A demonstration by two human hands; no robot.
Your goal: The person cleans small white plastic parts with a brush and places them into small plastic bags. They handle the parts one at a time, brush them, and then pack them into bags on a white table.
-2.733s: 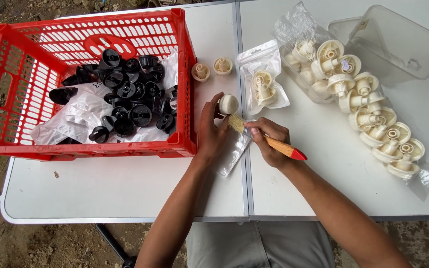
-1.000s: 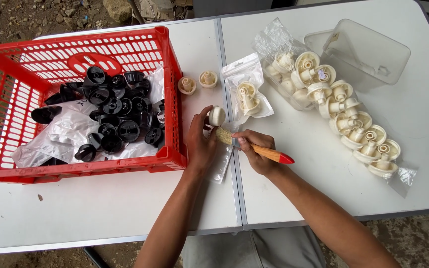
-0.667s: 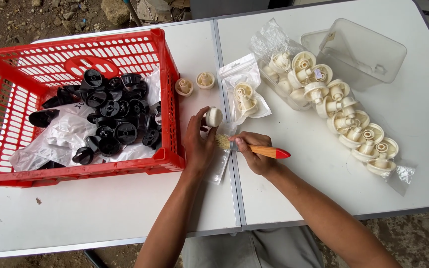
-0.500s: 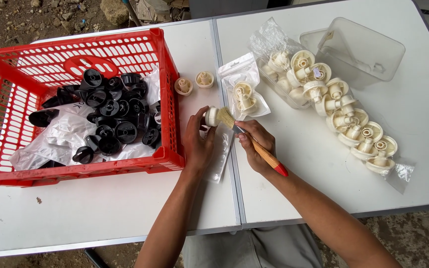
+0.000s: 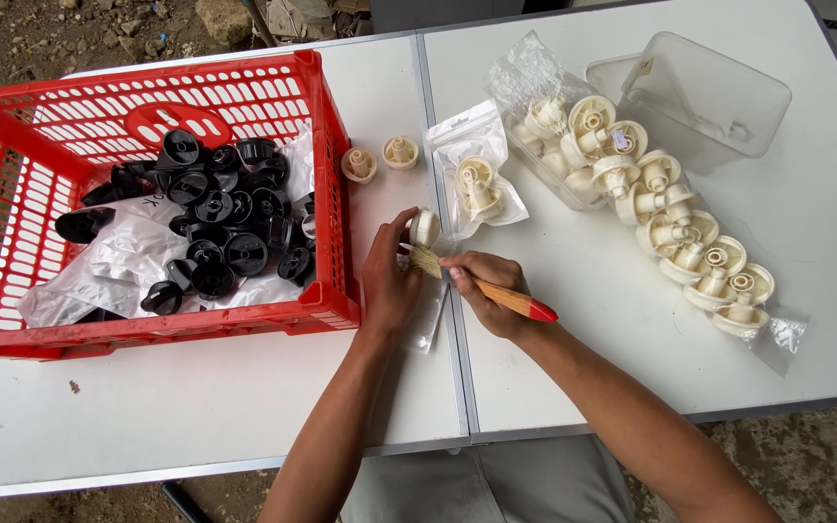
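My left hand (image 5: 389, 281) holds a small cream plastic knob (image 5: 425, 227) upright between thumb and fingers, above the seam of the white table (image 5: 196, 407). My right hand (image 5: 484, 291) grips a paintbrush (image 5: 496, 291) with a wooden handle and a red end. Its bristles touch the underside of the knob. A flat clear bag (image 5: 430, 315) lies under my left hand.
A red plastic crate (image 5: 12, 174) at left holds several black knobs (image 5: 220, 218) and silver bags. Two cream knobs (image 5: 380, 160) stand beside it. A pouch with cream knobs (image 5: 477, 184), a long open bag of them (image 5: 661, 213) and a clear tub (image 5: 709, 92) lie at right.
The brush handle has swung from pointing down-right to lying flatter, and the bristles have stroked across the knob. My left hand has kept the knob in about the same place.
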